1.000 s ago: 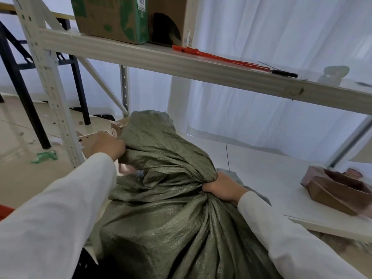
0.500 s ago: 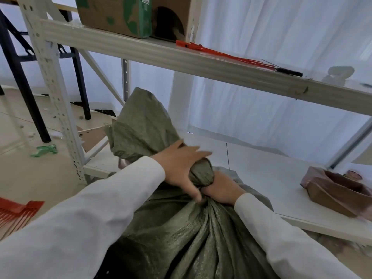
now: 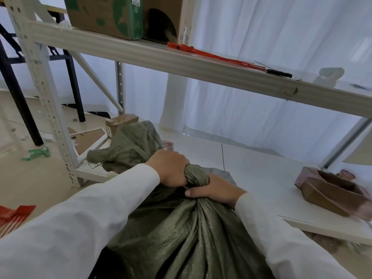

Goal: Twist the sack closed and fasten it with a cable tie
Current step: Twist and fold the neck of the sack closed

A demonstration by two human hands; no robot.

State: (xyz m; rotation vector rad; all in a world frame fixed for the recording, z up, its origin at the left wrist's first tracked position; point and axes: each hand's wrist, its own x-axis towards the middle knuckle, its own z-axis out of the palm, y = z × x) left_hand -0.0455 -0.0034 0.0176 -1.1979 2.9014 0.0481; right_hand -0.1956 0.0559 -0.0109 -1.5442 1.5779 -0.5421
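Under a metal shelf (image 3: 201, 63), white curtains (image 3: 261, 37) behind, stands the sack (image 3: 181, 234).

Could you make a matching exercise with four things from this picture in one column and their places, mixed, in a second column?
Things:
1. green woven sack
2. orange cable ties
3. brown cardboard box
4. red plastic rake

Places:
A. on the floor, left edge
B. upper shelf, left end
C. neck gripped by left hand and right hand
D. upper shelf, middle

Pairs: 1-C, 2-D, 3-B, 4-A
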